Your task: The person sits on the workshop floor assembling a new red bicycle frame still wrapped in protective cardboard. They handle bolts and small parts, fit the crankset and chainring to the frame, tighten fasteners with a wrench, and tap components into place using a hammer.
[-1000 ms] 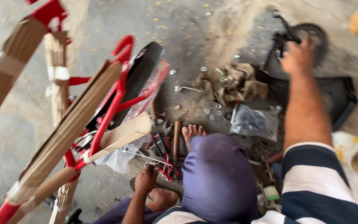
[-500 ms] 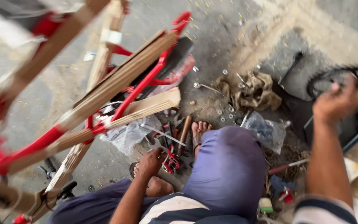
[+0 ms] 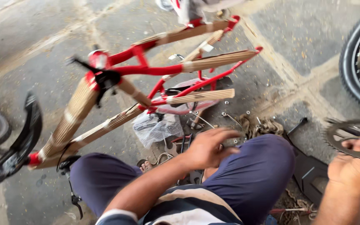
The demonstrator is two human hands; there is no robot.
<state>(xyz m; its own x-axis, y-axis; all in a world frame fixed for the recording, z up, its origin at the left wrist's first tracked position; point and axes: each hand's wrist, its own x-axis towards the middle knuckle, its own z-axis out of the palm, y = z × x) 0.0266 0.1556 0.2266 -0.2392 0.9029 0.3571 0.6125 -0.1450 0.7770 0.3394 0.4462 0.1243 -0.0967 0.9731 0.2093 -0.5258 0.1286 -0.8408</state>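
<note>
A red bicycle frame (image 3: 155, 68), its tubes wrapped in brown corrugated card, lies on the concrete floor in front of me. My right hand (image 3: 353, 168) grips a black toothed chainring (image 3: 346, 139) at the right edge. My left hand (image 3: 208, 146) hovers with fingers apart over my knee, above loose small parts and tools, holding nothing. My knees in dark blue trousers fill the lower middle.
A clear plastic bag (image 3: 157, 127) of parts lies under the frame. Bolts and a crumpled rag (image 3: 263, 125) sit on the floor beyond my knee. A bicycle tyre (image 3: 357, 62) is at the right, a black mudguard (image 3: 19, 141) and wheel at the left.
My view has swung left and down. My right hand has pulled the chainring in from the far floor towards me. My left hand has risen from the parts by my foot.
</note>
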